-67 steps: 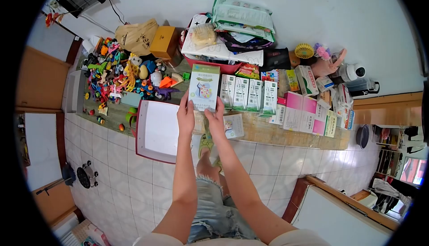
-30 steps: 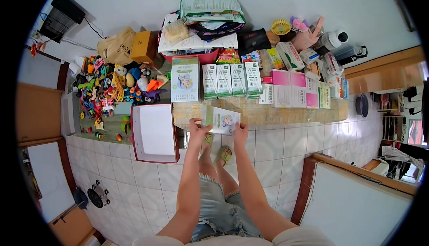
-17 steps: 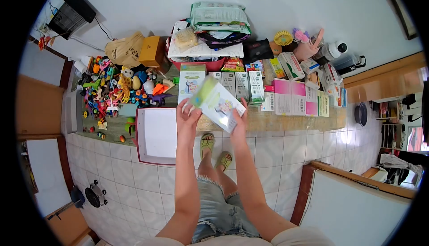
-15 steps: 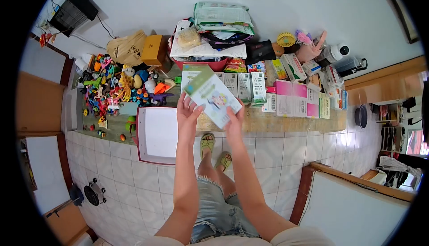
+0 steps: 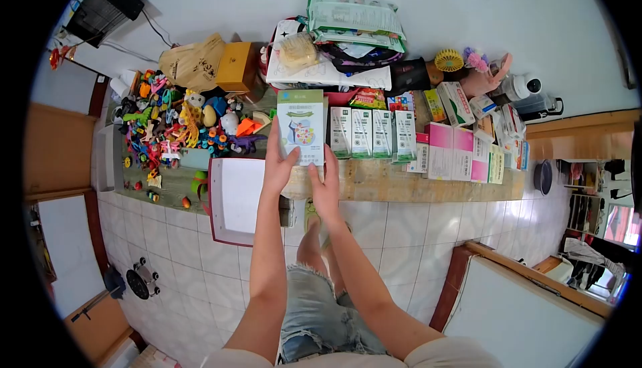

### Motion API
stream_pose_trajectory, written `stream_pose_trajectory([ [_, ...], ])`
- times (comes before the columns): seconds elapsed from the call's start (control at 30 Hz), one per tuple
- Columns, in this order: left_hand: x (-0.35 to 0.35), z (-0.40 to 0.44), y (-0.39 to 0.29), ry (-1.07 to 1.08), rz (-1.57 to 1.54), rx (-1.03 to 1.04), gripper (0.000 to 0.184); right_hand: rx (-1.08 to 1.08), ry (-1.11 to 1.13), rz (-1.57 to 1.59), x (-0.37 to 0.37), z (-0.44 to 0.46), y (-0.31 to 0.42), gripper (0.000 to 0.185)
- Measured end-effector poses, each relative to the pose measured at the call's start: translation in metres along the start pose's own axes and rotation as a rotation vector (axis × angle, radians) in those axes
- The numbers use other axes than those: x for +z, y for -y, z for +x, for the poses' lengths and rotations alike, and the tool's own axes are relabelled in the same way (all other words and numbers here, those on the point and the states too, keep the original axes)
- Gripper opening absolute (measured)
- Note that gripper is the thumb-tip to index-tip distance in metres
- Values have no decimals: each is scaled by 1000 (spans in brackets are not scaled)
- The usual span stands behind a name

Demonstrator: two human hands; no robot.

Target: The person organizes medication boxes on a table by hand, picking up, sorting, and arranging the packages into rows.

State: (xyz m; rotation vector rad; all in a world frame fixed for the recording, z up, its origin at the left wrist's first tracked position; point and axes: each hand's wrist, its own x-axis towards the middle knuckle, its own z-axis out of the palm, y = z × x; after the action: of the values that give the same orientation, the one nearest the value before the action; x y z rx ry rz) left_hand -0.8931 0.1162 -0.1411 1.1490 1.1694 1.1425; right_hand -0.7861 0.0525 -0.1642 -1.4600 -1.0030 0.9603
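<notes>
A green and white box [image 5: 301, 127] with a printed picture stands upright between my hands, in front of a similar box that shows only as a strip at its right side. My left hand [image 5: 279, 164] holds its lower left side, the thumb on the front face. At the lower right corner my right hand [image 5: 324, 177] grips it with thumb and fingers. Just right of it stands a row of several slim white and green boxes [image 5: 361, 132]. An open white tray with a red rim [image 5: 235, 201] lies left of my hands.
Many small toys [image 5: 174, 117] cover the left of the table [image 5: 374, 184]. A yellow box [image 5: 235, 67] and a loaded red bin [image 5: 334, 95] stand at the back. Pink and white boxes [image 5: 449, 152], more cartons and bottles [image 5: 518, 88] fill the right side.
Both hands have picked up the second box from the table's front edge, turned it upright and moved it up and back, over the first box standing beside the slim row.
</notes>
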Motion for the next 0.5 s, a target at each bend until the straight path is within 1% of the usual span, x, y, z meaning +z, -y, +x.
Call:
stream_pose_trajectory([
  [0.03,1,0,-3,4,-93,-23,83,10,0,-6,1,2,4,53],
  [0.2,3,2,-7,12,-179,-85,83,26,2,-56,2,10,8,54],
  [0.3,5,4,-15,-76,132,-33,77,38,-20,-37,2,12,6,52],
  [0.33,7,3,-21,-159,464,106,66,42,-31,-28,1,12,6,51],
  [0.43,36,-5,-51,-291,724,346,56,62,-99,42,-9,18,6,49],
  [0.47,48,-8,-55,-271,622,351,50,21,-147,26,-16,19,9,41],
  [0.5,59,-11,-58,-215,583,330,49,21,-160,39,-24,20,8,39],
])
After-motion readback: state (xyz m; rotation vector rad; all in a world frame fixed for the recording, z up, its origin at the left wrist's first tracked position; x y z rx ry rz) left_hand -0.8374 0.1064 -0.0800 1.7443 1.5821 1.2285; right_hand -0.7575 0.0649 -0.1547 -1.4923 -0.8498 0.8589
